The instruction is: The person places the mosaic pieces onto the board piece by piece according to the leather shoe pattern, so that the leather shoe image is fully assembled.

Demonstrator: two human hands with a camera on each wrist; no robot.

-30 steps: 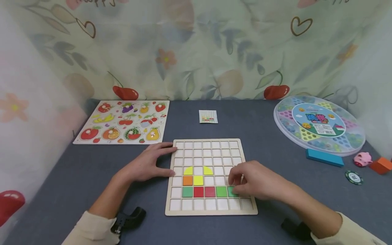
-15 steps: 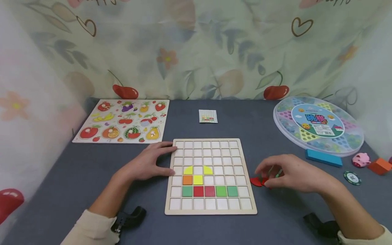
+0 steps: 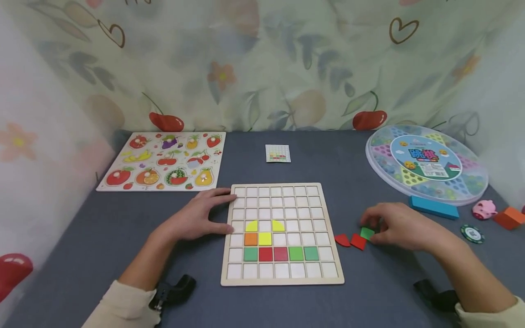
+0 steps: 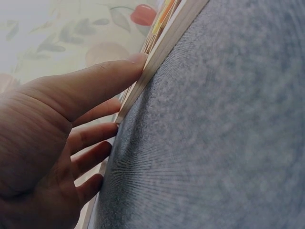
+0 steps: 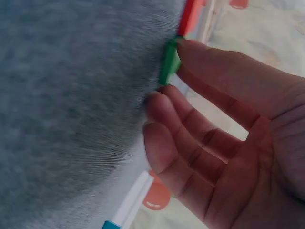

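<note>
The wooden grid board [image 3: 283, 279] lies flat in the middle of the table in the head view. Colored tiles fill some of its cells, among them an orange square [image 3: 251, 239] and two yellow quarter-circles. My left hand [image 3: 201, 218] rests along the board's left edge, fingers spread and nearly straight; the left wrist view has the thumb [image 4: 114, 74] touching the rim. Right of the board, my right hand [image 3: 399, 225] pinches a green square tile [image 3: 366, 233] between thumb and index finger, low at the table. Beside it lie a red square tile [image 3: 358, 242] and a red curved tile [image 3: 342, 240].
A small pattern card [image 3: 277, 153] lies behind the board. A fruit puzzle [image 3: 162, 161] is at back left, a round game box [image 3: 426, 166] at back right. Near the box sit a blue block [image 3: 434, 207], a pink pig [image 3: 484, 209], an orange block [image 3: 509, 218] and a chip [image 3: 472, 233].
My right hand has let go of a green tile on the board's lower row and moved right to the loose tiles, where it now pinches another green tile. The left hand stays put.
</note>
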